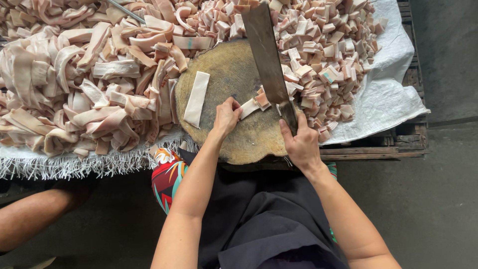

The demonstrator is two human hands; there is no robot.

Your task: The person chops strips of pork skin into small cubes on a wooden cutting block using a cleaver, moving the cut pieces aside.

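A round wooden chopping block (234,74) lies in front of me. My right hand (300,144) grips the handle of a large cleaver (266,55), whose blade points away over the block's right side. My left hand (226,117) pins a pale strip of pork skin (249,107) flat on the block, its end beside the blade. A few cut pieces (262,99) lie at the blade. Another long strip (196,98) rests on the block's left part.
A big heap of uncut strips (74,74) fills the left. Small cut squares (318,45) pile up at the right on a white woven sheet (388,94) over a wooden pallet (398,144). Another person's arm (30,216) shows at lower left.
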